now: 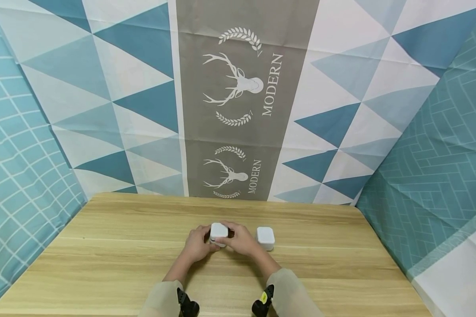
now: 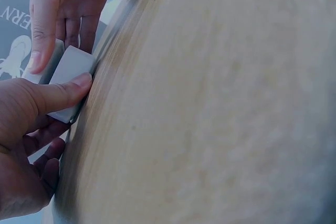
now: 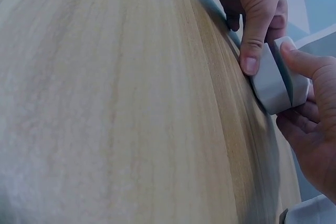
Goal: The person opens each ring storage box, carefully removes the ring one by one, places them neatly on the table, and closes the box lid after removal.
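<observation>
Between both hands near the middle of the table is a pair of small white rounded-corner pieces, one above the other. My right hand point(image 1: 241, 240) pinches the upper piece point(image 3: 298, 85), its thumb along the near side. The lower piece point(image 3: 270, 85) sits at the tabletop, gripped by my left hand point(image 1: 198, 243), whose thumb presses its near face. A dark slit separates the two pieces in the right wrist view. Whether they are a box and its lid or two stacked blocks I cannot tell. Fingers hide their far sides.
Another white rounded-square block point(image 1: 265, 237) stands on the wooden table point(image 1: 123, 255), just right of my right hand. Behind the table hangs a patterned cloth point(image 1: 230, 132). Blue tile-print cloths flank it on the left and right.
</observation>
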### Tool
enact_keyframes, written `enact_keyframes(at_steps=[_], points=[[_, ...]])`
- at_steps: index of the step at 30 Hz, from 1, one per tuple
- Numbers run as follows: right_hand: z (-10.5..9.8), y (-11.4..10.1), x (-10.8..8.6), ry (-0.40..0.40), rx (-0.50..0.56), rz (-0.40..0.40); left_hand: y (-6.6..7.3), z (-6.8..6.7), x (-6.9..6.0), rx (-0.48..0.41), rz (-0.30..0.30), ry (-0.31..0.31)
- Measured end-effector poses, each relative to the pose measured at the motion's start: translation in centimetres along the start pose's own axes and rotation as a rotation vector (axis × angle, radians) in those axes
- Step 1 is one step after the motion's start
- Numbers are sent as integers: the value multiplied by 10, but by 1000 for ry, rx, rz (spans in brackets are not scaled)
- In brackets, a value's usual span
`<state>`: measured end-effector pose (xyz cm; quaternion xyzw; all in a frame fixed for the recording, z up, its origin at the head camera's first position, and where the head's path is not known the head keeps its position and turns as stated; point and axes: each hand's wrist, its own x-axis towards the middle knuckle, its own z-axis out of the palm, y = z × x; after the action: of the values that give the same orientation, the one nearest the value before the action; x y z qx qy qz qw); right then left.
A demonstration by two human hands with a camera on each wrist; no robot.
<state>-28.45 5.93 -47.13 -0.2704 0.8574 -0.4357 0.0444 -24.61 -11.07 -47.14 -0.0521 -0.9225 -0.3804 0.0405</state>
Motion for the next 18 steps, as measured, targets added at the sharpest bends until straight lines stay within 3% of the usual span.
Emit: enact_keyframes(at_steps=[18], points=[[1, 1, 1, 3, 40, 0, 0, -1, 0, 1, 10, 3]])
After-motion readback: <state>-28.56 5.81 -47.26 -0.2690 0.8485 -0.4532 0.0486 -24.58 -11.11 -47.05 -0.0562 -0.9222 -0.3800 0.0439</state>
